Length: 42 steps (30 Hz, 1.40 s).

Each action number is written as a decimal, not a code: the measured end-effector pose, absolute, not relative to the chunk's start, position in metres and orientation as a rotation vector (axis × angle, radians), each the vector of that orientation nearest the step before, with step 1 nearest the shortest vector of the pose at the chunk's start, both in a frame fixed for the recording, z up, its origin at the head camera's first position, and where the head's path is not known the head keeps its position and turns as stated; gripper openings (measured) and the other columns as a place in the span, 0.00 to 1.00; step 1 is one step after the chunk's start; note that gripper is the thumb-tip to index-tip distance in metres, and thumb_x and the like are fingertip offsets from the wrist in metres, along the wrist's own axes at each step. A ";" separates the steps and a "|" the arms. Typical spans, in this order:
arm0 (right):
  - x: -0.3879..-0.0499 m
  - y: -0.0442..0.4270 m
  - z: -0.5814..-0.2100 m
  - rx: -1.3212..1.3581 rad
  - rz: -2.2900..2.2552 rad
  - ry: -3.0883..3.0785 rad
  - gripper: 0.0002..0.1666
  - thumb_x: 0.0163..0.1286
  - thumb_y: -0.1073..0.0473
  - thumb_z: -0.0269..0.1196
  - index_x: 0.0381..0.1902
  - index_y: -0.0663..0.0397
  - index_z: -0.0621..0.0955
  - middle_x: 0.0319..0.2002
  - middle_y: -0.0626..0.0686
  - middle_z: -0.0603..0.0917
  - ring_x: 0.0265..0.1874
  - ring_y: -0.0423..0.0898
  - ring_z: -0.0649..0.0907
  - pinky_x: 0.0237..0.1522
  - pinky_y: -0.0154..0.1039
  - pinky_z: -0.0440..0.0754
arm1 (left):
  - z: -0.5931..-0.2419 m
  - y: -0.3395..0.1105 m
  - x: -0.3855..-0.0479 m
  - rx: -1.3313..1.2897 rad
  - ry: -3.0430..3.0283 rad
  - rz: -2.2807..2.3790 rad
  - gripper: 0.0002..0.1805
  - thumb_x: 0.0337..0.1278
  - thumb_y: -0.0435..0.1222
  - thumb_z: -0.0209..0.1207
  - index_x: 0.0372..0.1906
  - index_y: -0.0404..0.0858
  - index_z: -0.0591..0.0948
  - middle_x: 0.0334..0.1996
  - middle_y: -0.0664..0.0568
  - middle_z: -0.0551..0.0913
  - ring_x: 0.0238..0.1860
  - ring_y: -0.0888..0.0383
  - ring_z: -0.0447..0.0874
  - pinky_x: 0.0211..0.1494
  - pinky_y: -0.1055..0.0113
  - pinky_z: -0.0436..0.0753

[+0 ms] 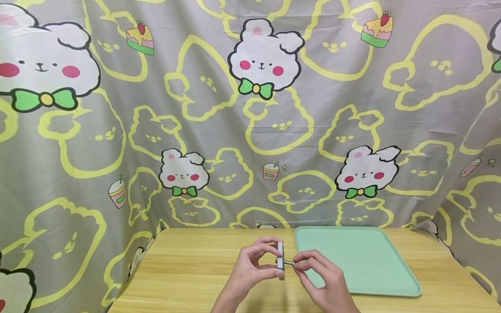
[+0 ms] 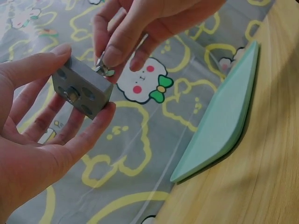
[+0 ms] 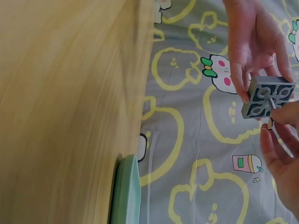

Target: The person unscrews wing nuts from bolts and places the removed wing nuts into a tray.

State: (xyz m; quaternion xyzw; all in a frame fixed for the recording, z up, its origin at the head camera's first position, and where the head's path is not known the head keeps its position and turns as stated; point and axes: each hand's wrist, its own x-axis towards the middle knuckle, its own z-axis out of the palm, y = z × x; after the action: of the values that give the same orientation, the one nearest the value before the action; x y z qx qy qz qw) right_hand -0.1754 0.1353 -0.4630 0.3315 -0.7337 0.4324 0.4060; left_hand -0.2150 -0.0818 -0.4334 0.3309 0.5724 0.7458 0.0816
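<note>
My left hand (image 1: 248, 267) grips a grey square block (image 1: 280, 261) by its edges, thumb on one side and fingers on the other. Round holes lie near the block's corners in the left wrist view, and a short metal end (image 2: 71, 94) pokes out of its middle. From the opposite, recessed face a thin metal rod (image 1: 288, 262) sticks out toward the right. My right hand (image 1: 325, 276) pinches the rod's outer end between thumb and fingers, which partly hide its tip. Both hands hold the pieces above the table.
A light green tray (image 1: 364, 261) with a raised rim lies on the wooden table (image 1: 188, 265), right of the block and partly behind my right hand. A grey curtain (image 1: 219, 130) with cartoon prints hangs along the table's back and sides.
</note>
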 end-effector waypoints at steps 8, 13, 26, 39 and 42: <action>-0.184 0.137 -0.457 1.063 0.778 -1.660 0.12 0.79 0.60 0.58 0.35 0.57 0.84 0.44 0.59 0.84 0.37 0.51 0.86 0.40 0.24 0.85 | -0.432 -0.082 -0.216 0.977 1.726 2.220 0.20 0.48 0.22 0.74 0.47 0.21 0.81 0.63 0.32 0.73 0.63 0.45 0.75 0.54 0.44 0.88; -0.183 0.136 -0.455 1.059 0.727 -1.649 0.13 0.80 0.60 0.58 0.34 0.59 0.84 0.44 0.59 0.84 0.36 0.50 0.86 0.40 0.24 0.86 | -0.432 -0.082 -0.216 0.987 1.719 2.224 0.19 0.49 0.22 0.74 0.47 0.21 0.81 0.63 0.33 0.73 0.63 0.45 0.76 0.55 0.44 0.88; -0.168 0.136 -0.455 0.711 1.380 -1.902 0.18 0.60 0.75 0.73 0.44 0.53 0.83 0.46 0.53 0.85 0.45 0.46 0.86 0.44 0.33 0.89 | -0.431 -0.082 -0.215 0.974 1.722 2.219 0.20 0.48 0.22 0.74 0.47 0.21 0.81 0.63 0.32 0.73 0.63 0.45 0.75 0.55 0.44 0.88; -0.166 0.138 -0.443 0.213 2.163 -2.134 0.20 0.70 0.62 0.69 0.55 0.69 0.82 0.50 0.63 0.85 0.41 0.48 0.89 0.42 0.46 0.92 | -0.433 -0.081 -0.215 1.032 1.740 2.209 0.19 0.47 0.21 0.74 0.46 0.23 0.83 0.62 0.33 0.74 0.64 0.44 0.76 0.53 0.45 0.89; -0.167 0.140 -0.443 0.172 2.228 -2.140 0.21 0.71 0.60 0.69 0.56 0.70 0.81 0.47 0.63 0.86 0.41 0.50 0.89 0.43 0.47 0.92 | -0.434 -0.081 -0.215 1.030 1.745 2.207 0.19 0.47 0.21 0.74 0.46 0.23 0.83 0.62 0.33 0.74 0.64 0.43 0.76 0.53 0.46 0.89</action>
State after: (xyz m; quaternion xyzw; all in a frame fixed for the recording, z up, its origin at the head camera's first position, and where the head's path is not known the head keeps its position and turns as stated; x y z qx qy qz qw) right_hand -0.1671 0.1400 -0.4429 0.0557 -0.6915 0.7198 0.0236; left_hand -0.2151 -0.0806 -0.4335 0.3430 0.5808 0.7347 0.0725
